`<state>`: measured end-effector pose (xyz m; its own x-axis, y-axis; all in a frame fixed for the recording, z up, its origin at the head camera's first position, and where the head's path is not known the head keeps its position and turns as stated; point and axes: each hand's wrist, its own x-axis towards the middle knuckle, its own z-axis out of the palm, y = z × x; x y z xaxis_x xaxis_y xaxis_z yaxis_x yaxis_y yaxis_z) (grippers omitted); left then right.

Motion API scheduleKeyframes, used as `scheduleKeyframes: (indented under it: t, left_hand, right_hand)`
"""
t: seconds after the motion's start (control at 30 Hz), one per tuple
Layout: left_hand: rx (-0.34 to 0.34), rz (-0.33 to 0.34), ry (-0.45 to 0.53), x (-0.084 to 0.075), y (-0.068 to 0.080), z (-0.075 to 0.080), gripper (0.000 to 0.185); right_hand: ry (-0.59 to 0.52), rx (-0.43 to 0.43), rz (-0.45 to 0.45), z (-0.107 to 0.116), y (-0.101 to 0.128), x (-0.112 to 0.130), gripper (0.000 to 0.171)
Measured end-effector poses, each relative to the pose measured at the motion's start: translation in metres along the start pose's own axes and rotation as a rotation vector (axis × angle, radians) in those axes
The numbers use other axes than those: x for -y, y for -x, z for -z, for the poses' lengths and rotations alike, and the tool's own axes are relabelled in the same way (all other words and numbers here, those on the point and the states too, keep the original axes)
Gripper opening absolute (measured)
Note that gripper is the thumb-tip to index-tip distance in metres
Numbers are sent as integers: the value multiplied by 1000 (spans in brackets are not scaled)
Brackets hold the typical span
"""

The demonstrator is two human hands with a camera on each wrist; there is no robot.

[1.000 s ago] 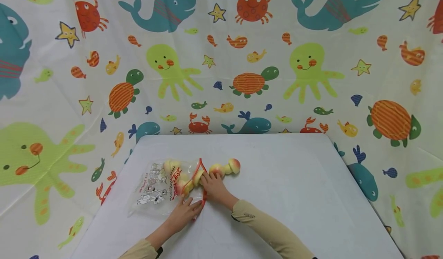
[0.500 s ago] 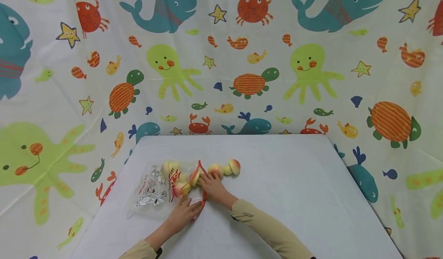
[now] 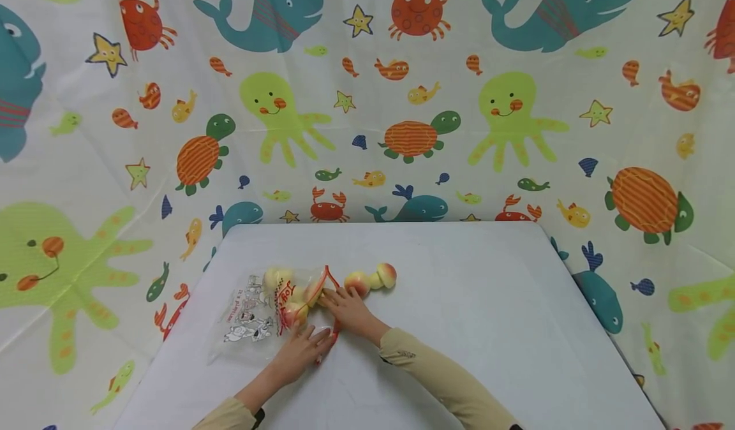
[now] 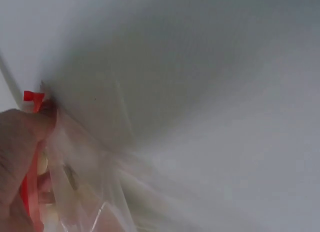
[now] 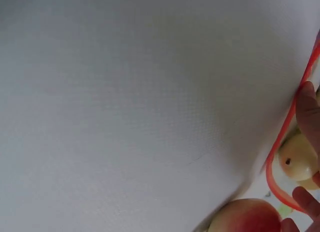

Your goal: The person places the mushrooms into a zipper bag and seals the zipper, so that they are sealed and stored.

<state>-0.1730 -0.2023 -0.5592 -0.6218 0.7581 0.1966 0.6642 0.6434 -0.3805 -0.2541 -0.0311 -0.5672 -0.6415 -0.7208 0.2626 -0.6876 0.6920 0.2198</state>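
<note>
Bag [image 3: 238, 302] of clear plastic, lying flat on the left half of the table, its mouth turned to the right and rimmed with a red strip [image 3: 332, 277]. Inside, we have pale yellow pieces [image 3: 295, 313] with red blushes, rounded like fruit, bunched toward the mouth and up along the far side; the plastic blurs their edges, so no firm count from here. Black line drawings [image 3: 249, 325] and red lettering [image 3: 282, 299] run across the front. And here's the left hand [image 3: 300, 353], low on the near side, thumb and fingers pinching the bag's edge — the left wrist view catches the thumb right beside a small red tab [image 4: 34, 95]. Over to the right hand [image 3: 351, 312], at the mouth itself: thumb against the red strip, fingers set apart from it, a pale round piece [image 5: 297, 159] between them in the right wrist view; whether they grip it, I can't tell. Just beyond that hand, outside the bag, a short row of similar yellow-and-red pieces [image 3: 373, 281] rests on the table. Tan sleeves [image 3: 445, 372] reach in from the near edge, across a white table [image 3: 488, 302] — and behind it all, a curtain [image 3: 413, 175] of whales, crabs, octopuses and turtles.
</note>
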Motion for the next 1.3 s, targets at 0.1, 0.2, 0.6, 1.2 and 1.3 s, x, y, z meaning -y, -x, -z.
scheduleKeyframes:
  t: [0.1,0.2,0.6,1.2,1.3]
  left_hand:
    - [-36,-9,-3,7,-1,1,41]
    - [-57,-25,8,15,0,4,46]
    - [-93,140,97,34,-3,11,35]
    - [-146,110,103,53,2,13,42]
    - [-136,104,90,53,3,13,43]
  right_hand:
    - [0,-12,5,-2,-1,0,50]
    - [6,-7,10,-4,-3,0,50]
    - [46,-10,-2,-4,-5,2,66]
    - [81,2,26,-1,-5,0,57]
    - [79,17,31,1,-5,1,51]
